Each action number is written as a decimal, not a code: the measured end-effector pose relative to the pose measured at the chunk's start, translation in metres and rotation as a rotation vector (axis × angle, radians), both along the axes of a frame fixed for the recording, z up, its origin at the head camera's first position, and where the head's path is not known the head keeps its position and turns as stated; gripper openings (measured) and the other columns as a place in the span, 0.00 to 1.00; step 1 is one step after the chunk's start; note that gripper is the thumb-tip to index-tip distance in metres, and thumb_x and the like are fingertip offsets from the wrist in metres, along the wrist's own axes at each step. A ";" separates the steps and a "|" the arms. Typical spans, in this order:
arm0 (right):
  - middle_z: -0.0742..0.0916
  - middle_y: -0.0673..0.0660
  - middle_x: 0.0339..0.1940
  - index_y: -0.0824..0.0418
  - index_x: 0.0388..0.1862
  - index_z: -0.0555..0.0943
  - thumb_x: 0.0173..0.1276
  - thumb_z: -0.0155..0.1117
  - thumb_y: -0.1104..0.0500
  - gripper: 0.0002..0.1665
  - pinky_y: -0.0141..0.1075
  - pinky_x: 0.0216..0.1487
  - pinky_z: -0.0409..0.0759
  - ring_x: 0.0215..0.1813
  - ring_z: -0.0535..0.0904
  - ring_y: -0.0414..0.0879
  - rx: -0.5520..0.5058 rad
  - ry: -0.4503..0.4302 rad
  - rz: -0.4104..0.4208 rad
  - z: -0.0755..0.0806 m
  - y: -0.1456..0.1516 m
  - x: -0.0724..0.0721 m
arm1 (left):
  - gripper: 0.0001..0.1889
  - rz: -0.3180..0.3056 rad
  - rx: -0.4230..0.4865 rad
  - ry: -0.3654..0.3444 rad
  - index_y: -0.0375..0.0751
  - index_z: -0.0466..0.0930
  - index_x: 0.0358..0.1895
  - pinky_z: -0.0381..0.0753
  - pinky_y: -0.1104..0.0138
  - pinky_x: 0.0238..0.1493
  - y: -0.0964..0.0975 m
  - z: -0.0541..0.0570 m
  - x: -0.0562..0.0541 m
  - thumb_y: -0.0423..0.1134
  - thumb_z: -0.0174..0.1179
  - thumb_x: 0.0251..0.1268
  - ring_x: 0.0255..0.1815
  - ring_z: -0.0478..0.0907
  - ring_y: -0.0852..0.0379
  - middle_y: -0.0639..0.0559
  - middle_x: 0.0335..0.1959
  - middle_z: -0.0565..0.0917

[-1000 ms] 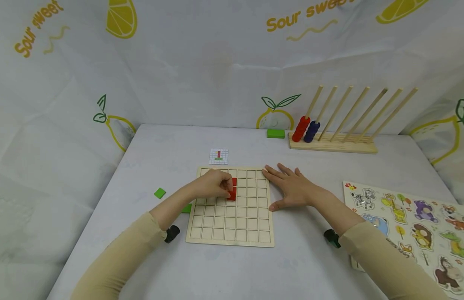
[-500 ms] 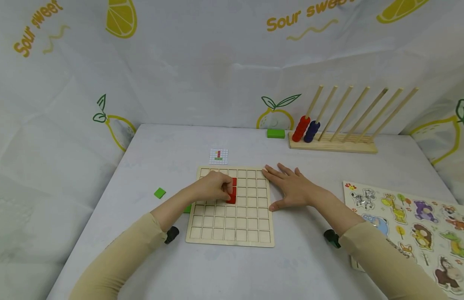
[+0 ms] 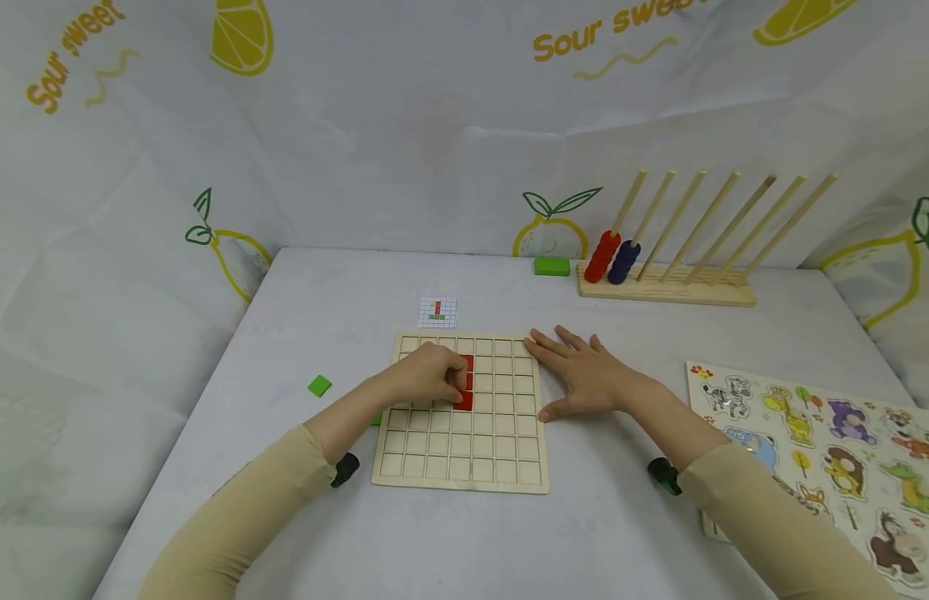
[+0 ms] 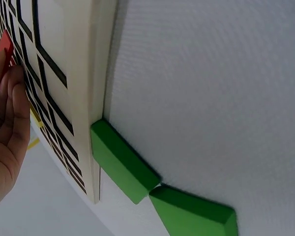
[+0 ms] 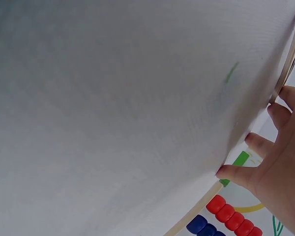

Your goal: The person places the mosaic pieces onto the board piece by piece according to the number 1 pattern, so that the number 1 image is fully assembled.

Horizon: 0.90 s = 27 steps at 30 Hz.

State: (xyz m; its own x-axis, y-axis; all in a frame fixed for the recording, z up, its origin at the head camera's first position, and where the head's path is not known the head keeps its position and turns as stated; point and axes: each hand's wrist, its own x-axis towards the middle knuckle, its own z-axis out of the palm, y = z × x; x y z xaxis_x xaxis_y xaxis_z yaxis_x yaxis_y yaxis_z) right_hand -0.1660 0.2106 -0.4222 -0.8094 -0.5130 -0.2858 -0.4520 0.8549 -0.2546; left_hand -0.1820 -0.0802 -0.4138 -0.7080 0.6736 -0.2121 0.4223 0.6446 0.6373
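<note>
A wooden grid board (image 3: 501, 475) lies in the middle of the table. My left hand (image 3: 427, 372) reaches over it from the left, pinching a red square tile (image 3: 462, 402) at its squares; in the left wrist view this red tile (image 4: 6, 46) sits tilted between thumb and fingers. Red tiles (image 3: 469, 364) form a column just beyond, partly hidden by the fingers. A bit of yellow (image 4: 35, 116) shows on the board past the hand in the left wrist view. My right hand (image 3: 584, 375) rests with spread fingers at the board's right edge.
Behind the board lies a small pattern card (image 3: 437, 312). Green tiles lie left, one loose (image 3: 319, 386), others (image 4: 125, 160) by the board's edge. A green block (image 3: 551, 267) and a bead abacus (image 3: 666, 287) stand at the back, an animal puzzle (image 3: 831, 450) at right.
The left hand's fingertips and the pinched red tile have shifted slightly toward the near side, lining up below the other red tiles. The right hand has stayed still.
</note>
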 end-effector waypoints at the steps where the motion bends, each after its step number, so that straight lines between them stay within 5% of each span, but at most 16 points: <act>1: 0.53 0.51 0.84 0.47 0.82 0.47 0.49 0.66 0.23 0.69 0.75 0.71 0.46 0.83 0.44 0.64 -0.001 0.002 0.001 0.000 0.000 0.000 | 0.09 0.001 -0.002 0.007 0.46 0.80 0.24 0.74 0.74 0.32 0.000 0.000 0.000 0.32 0.71 0.54 0.26 0.74 0.65 0.57 0.23 0.83; 27: 0.54 0.52 0.84 0.47 0.82 0.48 0.49 0.67 0.23 0.68 0.76 0.70 0.46 0.83 0.44 0.65 -0.023 0.009 0.004 0.000 0.001 0.000 | 0.09 0.006 -0.015 0.082 0.47 0.82 0.22 0.72 0.74 0.31 0.002 -0.002 0.002 0.33 0.72 0.53 0.26 0.71 0.64 0.58 0.22 0.82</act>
